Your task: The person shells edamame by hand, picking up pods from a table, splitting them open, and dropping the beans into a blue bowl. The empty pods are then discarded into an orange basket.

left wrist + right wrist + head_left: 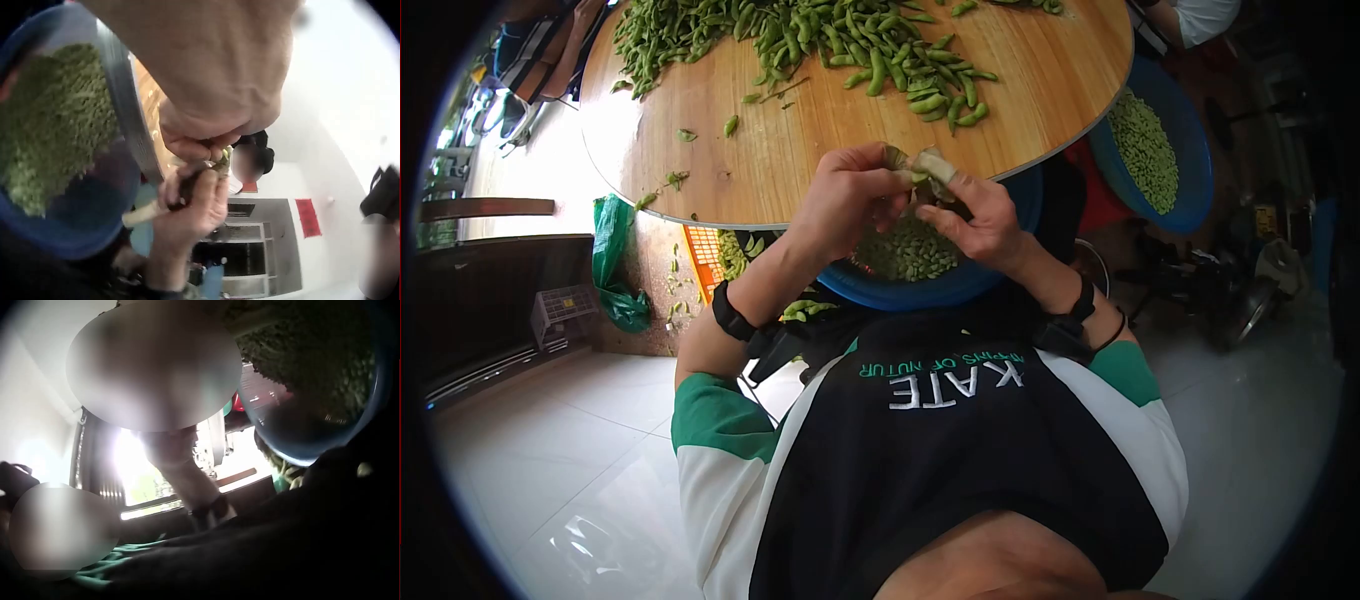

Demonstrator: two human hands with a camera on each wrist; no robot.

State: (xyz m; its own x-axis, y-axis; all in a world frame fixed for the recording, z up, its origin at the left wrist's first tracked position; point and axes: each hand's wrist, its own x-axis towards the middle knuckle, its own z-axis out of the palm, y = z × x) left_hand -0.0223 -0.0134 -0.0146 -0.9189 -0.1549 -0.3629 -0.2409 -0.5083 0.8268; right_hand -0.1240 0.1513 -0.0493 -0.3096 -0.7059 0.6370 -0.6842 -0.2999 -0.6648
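In the head view my left hand (847, 200) and right hand (988, 225) meet just off the table's near edge. Between their fingertips they pinch a green soybean pod (920, 177), mostly covered by the fingers. A pale wrapping (936, 166) covers a digit of the right hand. Under both hands sits a blue basin (845, 285) with shelled green beans (915, 255) in it. The left wrist view shows the left hand (219, 81) above the right hand (200, 209), fingertips together. In the right wrist view the hands' work is blurred out.
A round wooden table (700, 165) bears a heap of soybean pods (800, 30). Another blue basin (1195, 165) of shelled beans stands at the right. An orange basket (703, 262) and a green plastic bag (613, 265) are at the left, below the table edge.
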